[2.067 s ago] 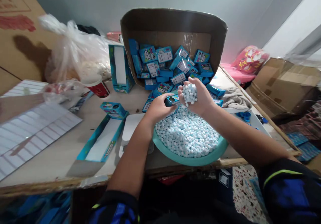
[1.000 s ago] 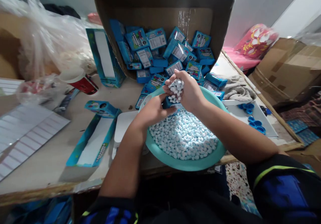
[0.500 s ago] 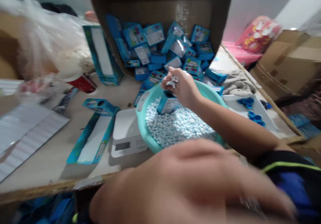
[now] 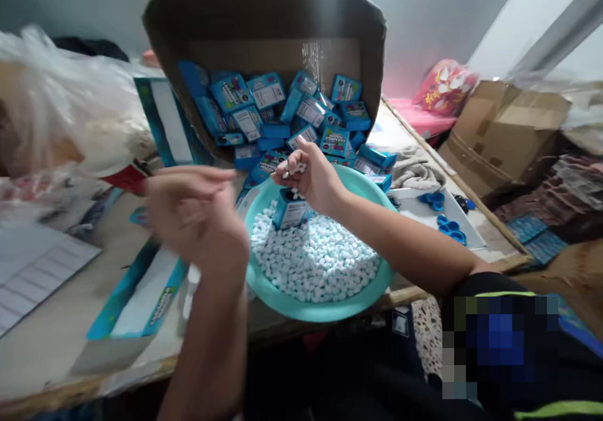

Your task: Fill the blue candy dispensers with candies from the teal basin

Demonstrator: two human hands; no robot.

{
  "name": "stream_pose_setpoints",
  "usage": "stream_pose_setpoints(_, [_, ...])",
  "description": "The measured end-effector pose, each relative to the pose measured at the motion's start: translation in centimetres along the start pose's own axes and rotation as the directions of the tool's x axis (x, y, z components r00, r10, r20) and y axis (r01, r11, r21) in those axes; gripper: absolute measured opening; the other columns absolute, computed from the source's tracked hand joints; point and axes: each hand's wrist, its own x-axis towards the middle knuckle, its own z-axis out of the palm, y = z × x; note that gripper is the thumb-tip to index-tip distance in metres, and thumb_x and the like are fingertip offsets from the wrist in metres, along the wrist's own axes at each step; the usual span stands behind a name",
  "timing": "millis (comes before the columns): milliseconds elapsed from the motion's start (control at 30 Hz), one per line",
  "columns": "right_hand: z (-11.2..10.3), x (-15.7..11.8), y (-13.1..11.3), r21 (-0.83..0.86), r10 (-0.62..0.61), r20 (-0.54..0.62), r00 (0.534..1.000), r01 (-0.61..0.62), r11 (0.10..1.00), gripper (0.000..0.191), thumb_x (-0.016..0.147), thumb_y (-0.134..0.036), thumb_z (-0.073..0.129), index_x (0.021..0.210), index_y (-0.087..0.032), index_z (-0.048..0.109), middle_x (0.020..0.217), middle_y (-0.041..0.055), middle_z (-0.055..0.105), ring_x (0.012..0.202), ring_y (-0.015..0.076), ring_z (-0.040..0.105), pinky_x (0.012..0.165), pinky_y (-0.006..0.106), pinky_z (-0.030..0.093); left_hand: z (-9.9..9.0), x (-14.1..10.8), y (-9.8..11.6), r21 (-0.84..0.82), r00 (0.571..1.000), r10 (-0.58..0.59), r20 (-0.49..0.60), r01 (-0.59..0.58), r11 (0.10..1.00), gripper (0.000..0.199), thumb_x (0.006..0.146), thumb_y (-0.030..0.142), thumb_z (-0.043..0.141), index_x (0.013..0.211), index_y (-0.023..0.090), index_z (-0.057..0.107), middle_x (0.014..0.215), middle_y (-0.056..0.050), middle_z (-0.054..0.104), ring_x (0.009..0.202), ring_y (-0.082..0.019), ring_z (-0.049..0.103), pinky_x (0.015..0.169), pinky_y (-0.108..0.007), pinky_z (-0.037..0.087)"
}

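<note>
Left hand [image 4: 193,213] raised toward scene left, fingers extended and motion-blurred. Right hand [image 4: 308,179] positioned farther out, wrist flexed, fingertips bunched closed.

Makeshift packing room: carton [image 4: 273,50] of candy boxes [image 4: 266,91]

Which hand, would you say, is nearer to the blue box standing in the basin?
The right hand, pinching candies, is nearer, just above the box. The left hand is farther, out past the left side of the basin.

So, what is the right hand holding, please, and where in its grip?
A few pale blue candies, pinched at the fingertips of the right hand.
</note>
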Motion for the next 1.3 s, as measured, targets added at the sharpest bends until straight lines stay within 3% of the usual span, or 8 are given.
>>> stream_pose_setpoints(100, [-0.2,0.2,0.0,-0.014,0.000,-0.011,1.000,0.000,1.000,0.062,0.088,-0.076,0.065,0.063,-0.023,0.047,0.066,0.0012,0.062,0.075,0.0186,0.068,0.074,0.033,0.058,1.9,2.8,-2.6,-0.159,0.998,-0.011,-0.066,0.000,0.987,0.078,0.091,0.073,0.062,0.152,0.032,0.038,0.163,-0.008,0.045,0.156,-0.042,0.036,0.123,-0.065,0.041])
stream_pose_setpoints(233, [-0.1,0.3,0.0,-0.024,0.045,-0.045,0.998,-0.047,0.999,0.062,0.087,-0.077,0.067,0.063,-0.023,0.047,0.066,0.0015,0.061,0.075,0.0188,0.068,0.075,0.033,0.058,2.3,2.8,-5.1,-0.117,0.949,-0.115,0.294,0.155,0.981,0.107,0.067,0.062,0.090,0.157,0.027,0.043,0.158,-0.016,0.051,0.151,-0.045,0.043,0.116,-0.057,0.049])
stream_pose_setpoints(300, [-0.1,0.4,-0.1,-0.032,0.054,-0.027,0.998,-0.055,0.998,0.061,0.088,-0.077,0.066,0.065,-0.023,0.051,0.067,0.0020,0.062,0.075,0.0187,0.068,0.076,0.033,0.058,2.2,2.6,-5.1,0.055,0.930,-0.185,0.317,0.177,0.983,0.099,0.059,0.049,0.094,0.148,0.027,0.056,0.151,-0.014,0.058,0.143,-0.047,0.051,0.112,-0.056,0.052])
stream_pose_setpoints(400, [-0.1,0.6,-0.2,-0.079,0.042,0.061,0.997,-0.037,0.996,0.061,0.091,-0.079,0.060,0.071,-0.021,0.059,0.072,0.0036,0.065,0.077,0.0188,0.069,0.078,0.034,0.058,2.1,3.0,-4.0,0.269,0.910,-0.291,0.294,0.213,0.939,0.066,0.069,0.045,0.085,0.129,0.022,0.069,0.129,-0.014,0.072,0.121,-0.045,0.066,0.102,-0.056,0.055])
stream_pose_setpoints(567, [-0.1,0.1,0.6,-0.308,-0.058,0.233,0.971,0.130,0.942,0.073,0.090,-0.088,0.049,0.082,-0.019,0.071,0.081,0.0066,0.072,0.083,0.0205,0.070,0.083,0.035,0.056,1.9,3.3,-2.1,0.376,0.904,-0.319,0.286,0.200,0.905,0.047,0.075,0.038,0.079,0.117,0.019,0.071,0.122,-0.013,0.074,0.117,-0.039,0.068,0.102,-0.051,0.054])
stream_pose_setpoints(833, [-1.9,-1.2,0.2,-0.543,-0.365,0.413,0.835,0.547,0.637,0.052,0.103,-0.064,0.048,0.112,-0.021,0.077,0.113,0.0086,0.076,0.112,0.0234,0.069,0.102,0.038,0.052,2.0,2.4,-2.2,0.195,0.902,-0.357,0.244,0.315,0.929,0.039,0.073,0.036,0.083,0.104,0.020,0.065,0.096,-0.006,0.077,0.093,-0.029,0.073,0.085,-0.039,0.054])
stream_pose_setpoints(1033, [-3.9,0.0,-1.7,-0.918,-0.278,0.334,0.901,0.378,0.123,0.018,0.094,-0.026,0.067,0.085,-0.018,0.080,0.095,0.0079,0.071,0.083,0.0189,0.065,0.074,0.033,0.050,1.9,2.3,-1.5,0.183,0.907,-0.388,0.163,0.359,0.915,0.041,0.075,0.031,0.083,0.109,0.022,0.061,0.101,-0.004,0.074,0.091,-0.024,0.070,0.076,-0.032,0.049])
stream_pose_setpoints(1300, [-3.5,-0.8,-1.4,-0.918,-0.178,0.395,0.901,0.396,-0.033,0.025,0.090,-0.012,0.063,0.071,-0.019,0.078,0.083,0.0066,0.065,0.082,0.0200,0.060,0.076,0.036,0.046,2.3,2.3,-1.9,0.232,0.899,-0.393,0.194,0.348,0.908,0.036,0.078,0.031,0.080,0.107,0.023,0.060,0.102,-0.005,0.075,0.093,-0.027,0.070,0.076,-0.035,0.048])
